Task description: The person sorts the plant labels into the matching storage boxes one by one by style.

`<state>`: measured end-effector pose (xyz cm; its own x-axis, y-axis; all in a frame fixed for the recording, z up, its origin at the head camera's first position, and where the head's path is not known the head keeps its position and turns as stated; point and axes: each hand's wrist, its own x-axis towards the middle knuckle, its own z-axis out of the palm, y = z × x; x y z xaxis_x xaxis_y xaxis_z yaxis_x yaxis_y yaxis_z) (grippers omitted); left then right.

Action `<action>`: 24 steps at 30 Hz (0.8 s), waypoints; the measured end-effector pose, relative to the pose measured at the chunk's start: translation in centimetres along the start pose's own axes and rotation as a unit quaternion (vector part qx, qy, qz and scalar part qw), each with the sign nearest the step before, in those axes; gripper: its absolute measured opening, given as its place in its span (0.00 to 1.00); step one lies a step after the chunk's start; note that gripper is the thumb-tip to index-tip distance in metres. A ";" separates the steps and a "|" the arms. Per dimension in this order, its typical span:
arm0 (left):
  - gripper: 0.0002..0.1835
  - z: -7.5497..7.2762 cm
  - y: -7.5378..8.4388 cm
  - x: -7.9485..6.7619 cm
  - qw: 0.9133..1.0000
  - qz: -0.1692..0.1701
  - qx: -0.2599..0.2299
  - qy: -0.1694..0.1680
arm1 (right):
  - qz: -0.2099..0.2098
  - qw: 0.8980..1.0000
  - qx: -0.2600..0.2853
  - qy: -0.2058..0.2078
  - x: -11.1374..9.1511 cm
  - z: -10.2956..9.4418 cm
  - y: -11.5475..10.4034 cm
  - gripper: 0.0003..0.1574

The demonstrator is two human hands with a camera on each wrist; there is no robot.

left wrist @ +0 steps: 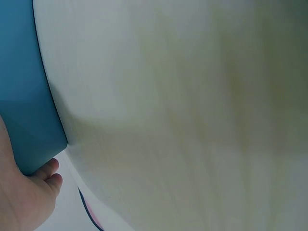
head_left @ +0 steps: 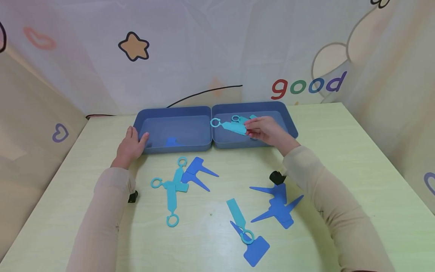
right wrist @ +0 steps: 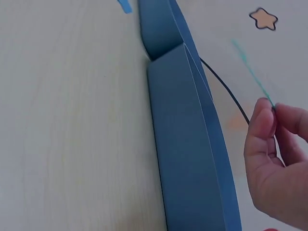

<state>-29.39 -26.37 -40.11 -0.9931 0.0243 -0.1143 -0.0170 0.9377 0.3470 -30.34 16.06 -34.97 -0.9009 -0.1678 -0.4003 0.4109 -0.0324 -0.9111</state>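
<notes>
My right hand [head_left: 263, 130] pinches the flat end of a teal plant tag with a ring [head_left: 234, 127] between thumb and fingers. It holds the tag above the right blue tray [head_left: 289, 124], where another teal ring tag [head_left: 236, 118] shows behind. In the right wrist view, the held tag [right wrist: 255, 74] appears edge-on and blurred. At the outer corner of the left blue tray [head_left: 176, 110], my left hand [head_left: 130, 148] grips the wall, thumb at the rim and fingers along the outside. A blue label [head_left: 171, 142] lies inside this tray, partly hidden by its front wall.
On the table [head_left: 210, 241], teal ring tags [head_left: 171, 196] and blue T-shaped labels [head_left: 195, 170] lie at centre left. More blue labels [head_left: 279, 206] overlap near the right forearm. Nearer the front, a teal tag [head_left: 236, 213] crosses a blue label [head_left: 256, 251]. A printed curtain [head_left: 204, 49] hangs behind.
</notes>
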 end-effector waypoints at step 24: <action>0.46 0.0 -0.1 0.0 1.000 0.001 -0.008 0.001 | 0.042 0.969 0.131 0.206 3.1 -2.4 0.7 0.23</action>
<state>-29.41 -26.50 -40.15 -0.9935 0.0255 -0.1108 -0.0164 0.9322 0.3616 -33.16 17.86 -37.10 -0.8203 0.2250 -0.5258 0.4571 -0.2946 -0.8392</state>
